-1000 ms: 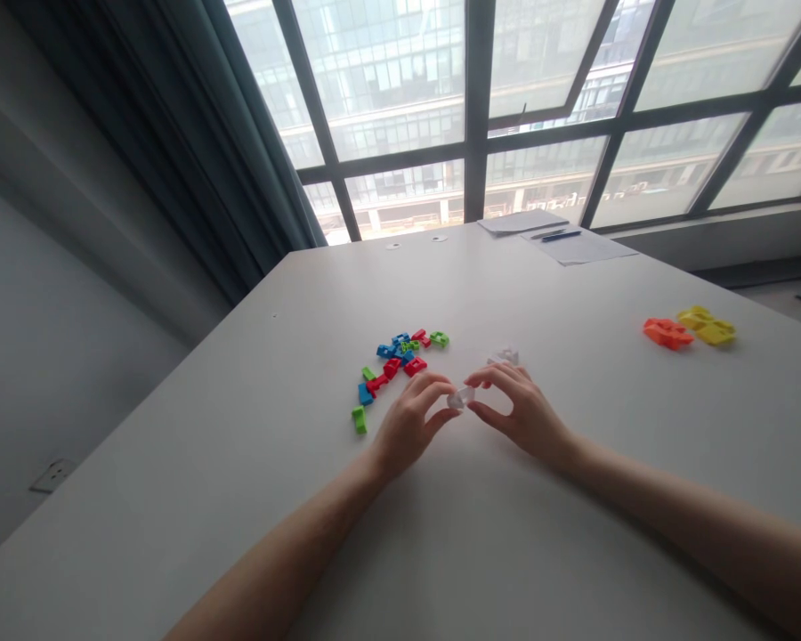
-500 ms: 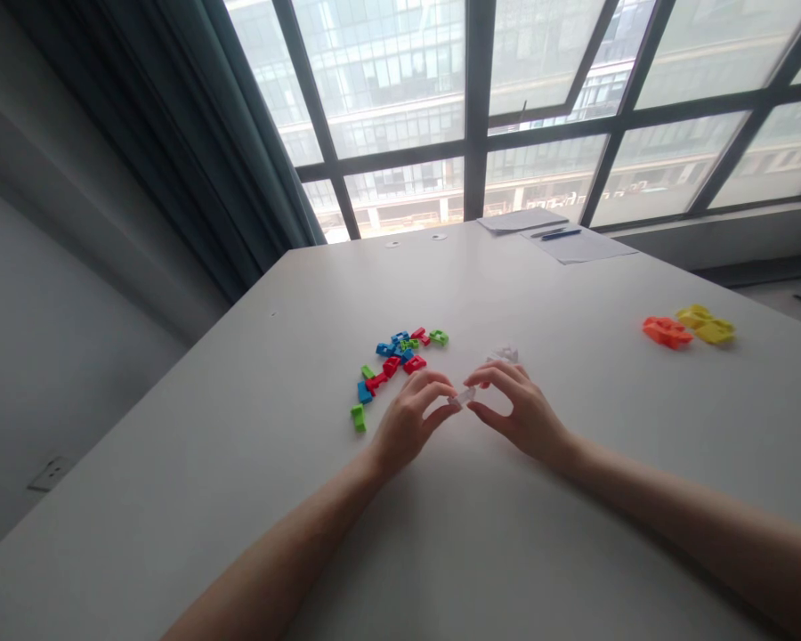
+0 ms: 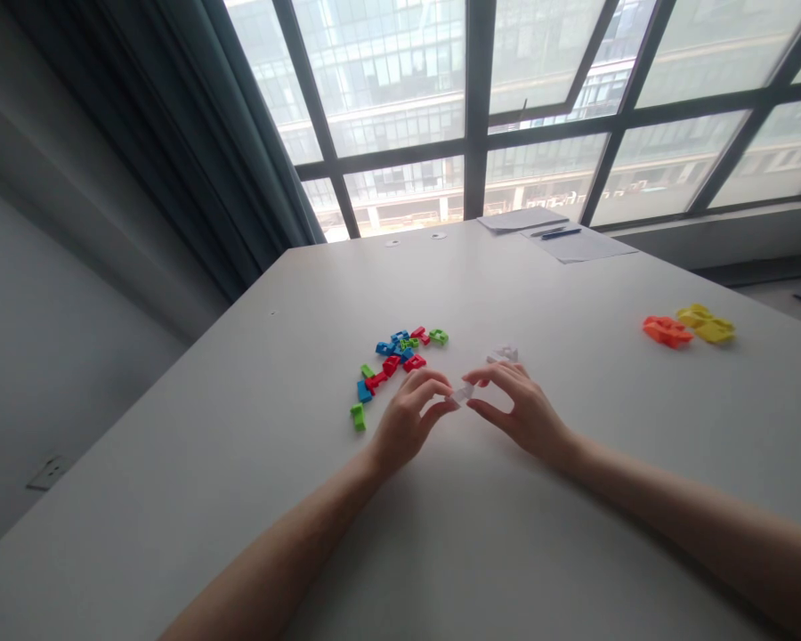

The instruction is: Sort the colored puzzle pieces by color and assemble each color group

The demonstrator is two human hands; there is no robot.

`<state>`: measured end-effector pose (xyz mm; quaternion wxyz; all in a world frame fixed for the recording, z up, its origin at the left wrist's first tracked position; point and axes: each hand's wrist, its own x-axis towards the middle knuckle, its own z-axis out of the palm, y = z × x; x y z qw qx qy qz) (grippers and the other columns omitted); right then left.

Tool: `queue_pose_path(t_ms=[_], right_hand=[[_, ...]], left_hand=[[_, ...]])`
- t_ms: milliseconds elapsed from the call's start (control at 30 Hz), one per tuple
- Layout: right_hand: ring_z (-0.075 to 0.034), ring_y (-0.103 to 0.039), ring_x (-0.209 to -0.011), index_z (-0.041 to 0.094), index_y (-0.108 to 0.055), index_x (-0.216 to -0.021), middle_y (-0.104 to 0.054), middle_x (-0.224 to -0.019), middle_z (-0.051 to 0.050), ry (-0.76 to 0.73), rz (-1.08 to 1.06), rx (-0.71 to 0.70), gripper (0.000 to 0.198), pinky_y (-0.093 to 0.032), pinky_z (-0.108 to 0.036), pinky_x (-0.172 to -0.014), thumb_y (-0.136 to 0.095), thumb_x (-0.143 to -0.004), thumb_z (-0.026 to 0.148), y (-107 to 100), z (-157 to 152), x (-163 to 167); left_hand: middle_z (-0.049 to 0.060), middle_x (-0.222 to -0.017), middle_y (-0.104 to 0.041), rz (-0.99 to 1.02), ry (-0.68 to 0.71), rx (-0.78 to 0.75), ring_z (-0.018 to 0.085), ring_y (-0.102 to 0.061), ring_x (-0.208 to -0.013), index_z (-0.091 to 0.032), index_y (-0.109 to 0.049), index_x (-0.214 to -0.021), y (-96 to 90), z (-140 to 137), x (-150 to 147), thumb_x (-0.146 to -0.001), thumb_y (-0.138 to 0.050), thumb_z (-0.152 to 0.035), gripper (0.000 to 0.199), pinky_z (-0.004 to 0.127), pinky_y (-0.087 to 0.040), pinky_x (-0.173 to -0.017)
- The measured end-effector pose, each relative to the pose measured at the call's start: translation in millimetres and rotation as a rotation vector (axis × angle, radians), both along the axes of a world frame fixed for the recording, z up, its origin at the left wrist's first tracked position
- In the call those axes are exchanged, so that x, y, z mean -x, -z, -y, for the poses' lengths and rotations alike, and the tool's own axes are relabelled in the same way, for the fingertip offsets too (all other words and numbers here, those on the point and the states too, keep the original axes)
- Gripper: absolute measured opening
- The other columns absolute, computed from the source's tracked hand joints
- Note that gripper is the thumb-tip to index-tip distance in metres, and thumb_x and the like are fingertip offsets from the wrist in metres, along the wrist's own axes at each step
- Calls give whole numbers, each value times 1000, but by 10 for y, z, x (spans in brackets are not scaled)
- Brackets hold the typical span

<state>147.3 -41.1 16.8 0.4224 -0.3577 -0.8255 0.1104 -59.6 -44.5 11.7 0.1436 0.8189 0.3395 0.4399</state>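
Observation:
Between the fingertips of both hands is a small whitish, see-through plastic piece [image 3: 462, 394], held just above the table. My left hand [image 3: 410, 414] pinches its left end between thumb and fingers. At its right end, my right hand [image 3: 515, 405] has thumb and fingertips closed around it. Several more whitish plastic pieces [image 3: 504, 353] lie right behind my right hand, partly covered by it. Red, blue and green plastic pieces [image 3: 392, 365] are scattered beyond and left of my left hand.
On the white table [image 3: 494, 534], orange pieces [image 3: 667, 331] and yellow pieces [image 3: 706, 323] lie in heaps at the right. Papers [image 3: 594, 247] and a dark blue pen [image 3: 561, 233] rest at the far edge by the window. A dark curtain [image 3: 193, 133] hangs at the left.
The whitish piece has turned slightly between my fingertips. Both hands stay in nearly the same place, and the pieces on the table have not moved.

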Motion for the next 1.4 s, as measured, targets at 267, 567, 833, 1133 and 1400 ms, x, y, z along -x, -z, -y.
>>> queue_pose_path(t_ms=[267, 567, 833, 1133, 1400], right_hand=[[-20, -62, -84, 24, -56, -106, -67, -86, -2, 58, -33, 33, 20, -42, -37, -84, -61, -89, 33, 11, 8, -5], [-18, -61, -79, 24, -59, -100, -66, -78, 1, 43, -25, 76, 13, -39, -36, -85, -59, -91, 33, -26, 19, -4], [-18, -62, -82, 23, -61, -100, -68, -82, -1, 33, 11, 106, 12, -39, -36, -85, -60, -89, 28, -8, -9, -9], [-20, -62, -85, 27, -65, -94, -71, -80, 0, 49, 92, 84, 11, -39, -37, -85, -58, -91, 36, -12, -45, -54], [-21, -61, -89, 26, -66, -89, -69, -75, 0, 74, 79, 95, 10, -38, -39, -87, -62, -89, 34, 8, -70, -64]], left_hand=[[7, -101, -61, -42, -22, 19, 20, -57, -100, -20, -61, -99, 6, -2, 13, -89, -63, -28, 13, 35, -53, -82], [8, -103, -61, -124, -35, 0, 23, -57, -101, -20, -58, -101, -8, 9, 19, -81, -72, -33, 28, 38, -54, -82], [8, -104, -61, -133, -97, 16, 23, -56, -105, -20, -58, -98, -4, 7, 11, -90, -61, -30, 13, 39, -54, -84], [7, -104, -61, -154, -108, 27, 23, -56, -105, -20, -60, -98, 0, 14, 9, -91, -59, -31, 13, 37, -54, -83], [9, -108, -60, -230, -129, 33, 24, -56, -106, -18, -61, -102, -12, 20, 8, -91, -59, -30, 16, 39, -50, -91]])
